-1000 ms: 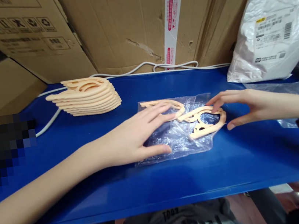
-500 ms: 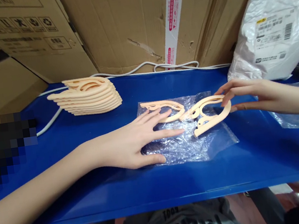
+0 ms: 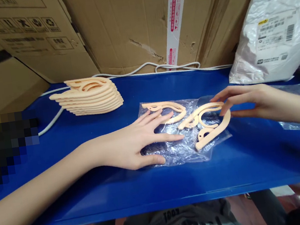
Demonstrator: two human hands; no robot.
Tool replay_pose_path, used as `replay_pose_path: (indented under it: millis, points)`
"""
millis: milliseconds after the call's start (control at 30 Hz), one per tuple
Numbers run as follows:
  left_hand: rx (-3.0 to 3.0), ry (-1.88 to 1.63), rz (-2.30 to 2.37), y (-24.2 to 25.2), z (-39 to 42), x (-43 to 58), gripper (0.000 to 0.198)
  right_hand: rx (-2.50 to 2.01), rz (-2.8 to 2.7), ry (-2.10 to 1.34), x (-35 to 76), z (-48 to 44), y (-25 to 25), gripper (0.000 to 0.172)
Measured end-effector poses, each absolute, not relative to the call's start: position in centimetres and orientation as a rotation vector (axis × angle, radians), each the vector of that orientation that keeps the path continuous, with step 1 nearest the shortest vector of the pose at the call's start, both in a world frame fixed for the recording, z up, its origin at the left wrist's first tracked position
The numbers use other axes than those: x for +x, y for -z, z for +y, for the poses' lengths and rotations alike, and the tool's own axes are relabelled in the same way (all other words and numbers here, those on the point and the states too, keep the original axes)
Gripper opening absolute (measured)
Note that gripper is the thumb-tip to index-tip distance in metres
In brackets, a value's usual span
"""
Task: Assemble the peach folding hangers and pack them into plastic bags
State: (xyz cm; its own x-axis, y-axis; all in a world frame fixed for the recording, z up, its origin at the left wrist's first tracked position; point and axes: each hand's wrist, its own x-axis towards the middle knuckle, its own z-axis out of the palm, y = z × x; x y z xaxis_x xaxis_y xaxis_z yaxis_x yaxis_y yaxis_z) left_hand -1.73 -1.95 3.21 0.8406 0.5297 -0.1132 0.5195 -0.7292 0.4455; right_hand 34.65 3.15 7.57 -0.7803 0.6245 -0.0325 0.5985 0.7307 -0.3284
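Observation:
My left hand point(image 3: 132, 144) lies flat with fingers spread on a crinkled clear plastic bag point(image 3: 181, 154). Its fingertips reach over part of a peach-coloured folding hanger point(image 3: 181, 114) lying on the bag, or perhaps inside it; I cannot tell which. With thumb and fingers, my right hand point(image 3: 251, 102) grips a second folding hanger point(image 3: 214, 136) of the same colour by its rounded end. That hanger is folded into a narrow loop, its two arm tips pointing left over the bag. Further back on the left is a neat stack of such hangers point(image 3: 92, 100).
Cardboard boxes point(image 3: 126, 26) wall off the back of the blue table point(image 3: 108, 193). A white cable point(image 3: 143, 65) runs along their foot. A white mailing bag point(image 3: 271, 43) leans at the back right, and another clear plastic bag point(image 3: 291, 124) lies under my right forearm.
My right hand has drawn the held hanger slightly towards me, and its arm tips now sit lower over the bag. My left hand has stayed in place.

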Motion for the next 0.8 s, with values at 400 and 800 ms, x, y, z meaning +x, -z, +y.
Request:
replay_pose_path:
  millis: [400,800]
  points:
    - [2.585,-0.17,0.555,-2.8,-3.9,1.3,0.069,-0.992,-2.816,-0.174,35.4,3.6,-7.1,0.032]
    - [2.632,-0.227,0.482,-2.2,-4.2,3.4,0.079,-0.977,-2.949,-0.058,35.3,1.9,-7.0,0.037]
